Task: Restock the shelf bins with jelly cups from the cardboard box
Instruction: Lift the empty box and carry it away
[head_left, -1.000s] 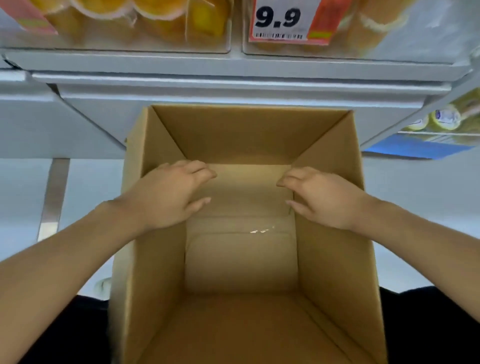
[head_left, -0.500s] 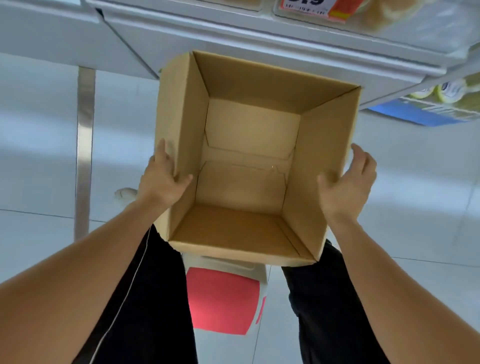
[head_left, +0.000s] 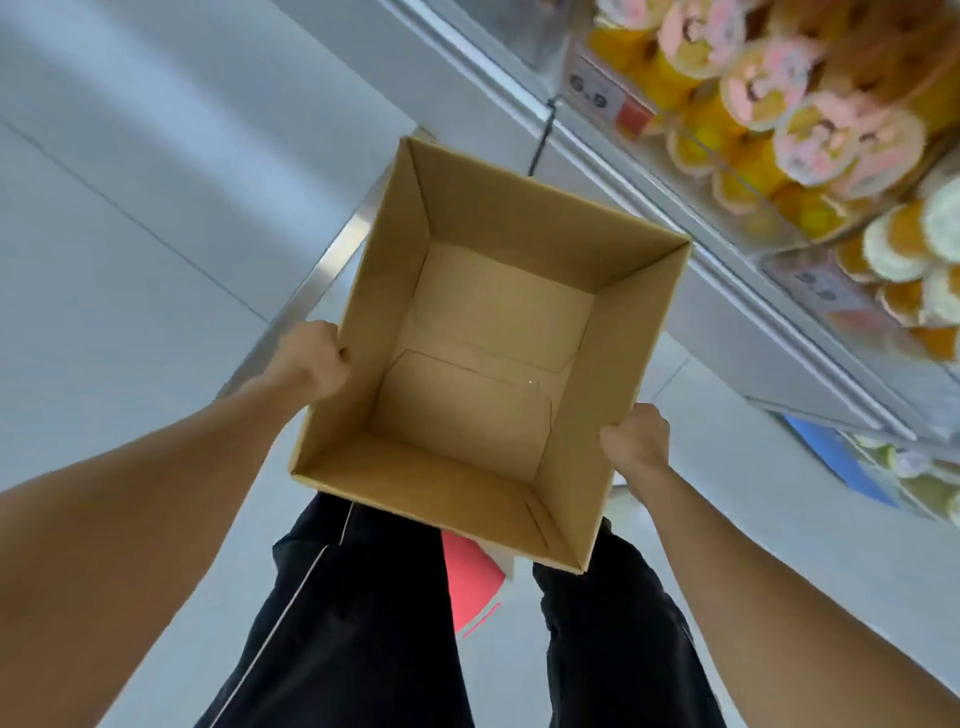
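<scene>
An empty brown cardboard box (head_left: 483, 364) hangs in the air in front of me, its open top facing me. My left hand (head_left: 311, 358) grips its left wall from outside, fingers curled at the rim. On the opposite side, my right hand (head_left: 636, 439) grips the right wall near the lower corner. Jelly cups (head_left: 769, 98) with pink and yellow lids fill the clear shelf bins (head_left: 727, 156) at the upper right. No cups lie inside the box.
A white shelf edge (head_left: 675, 223) runs diagonally down the right side, with price tags (head_left: 589, 88) on it. More goods sit on a lower shelf (head_left: 914, 478). A red and white stool (head_left: 470, 577) stands between my black-trousered legs on the pale tiled floor (head_left: 130, 260).
I have lifted the box away from the shelf and turned left. My hands moved from inside the box to gripping its outer side walls. The shelf now lies to the right.
</scene>
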